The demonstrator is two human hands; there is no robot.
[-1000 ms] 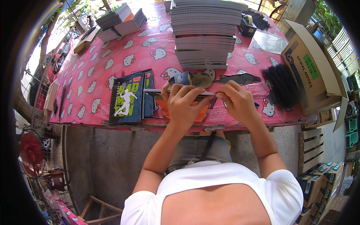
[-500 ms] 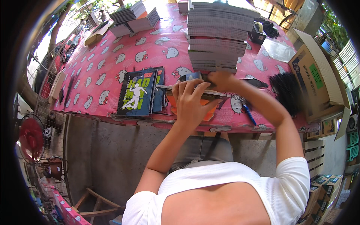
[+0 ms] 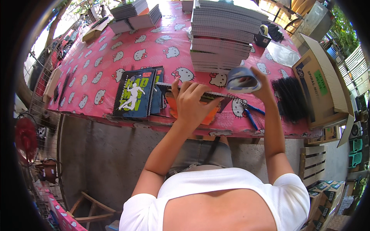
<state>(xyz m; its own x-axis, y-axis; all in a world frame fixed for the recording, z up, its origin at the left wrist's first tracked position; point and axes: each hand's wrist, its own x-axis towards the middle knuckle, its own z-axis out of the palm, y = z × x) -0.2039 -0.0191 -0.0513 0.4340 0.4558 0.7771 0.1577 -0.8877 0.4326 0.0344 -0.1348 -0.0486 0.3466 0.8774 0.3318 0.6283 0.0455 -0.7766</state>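
Observation:
My left hand (image 3: 190,101) is wrapped over a notebook (image 3: 163,87) stood on its edge, its bound side up. A black spiral coil (image 3: 234,98) runs along that edge and sticks out past its right end. Orange sheets (image 3: 210,116) show below the hand. To the right, my right hand (image 3: 263,85) grips a blue-and-white round, hollow-looking object (image 3: 243,79), blurred, its kind unclear. Blue-handled pliers (image 3: 252,115) lie on the table just right of the coil. Finished-looking spiral notebooks (image 3: 133,92) with dark covers lie left of my left hand.
A tall stack of notebooks (image 3: 223,34) stands behind my hands. Black spiral coils (image 3: 290,96) lie in a heap at right, beside an open cardboard box (image 3: 322,84). A tape dispenser (image 3: 263,36) sits behind. More notebooks (image 3: 135,19) are piled at the far left.
My right hand has moved right, away from my left hand, carrying the blue-and-white object. The pliers are now more exposed, their handles spread. My left hand keeps its grip on the notebook.

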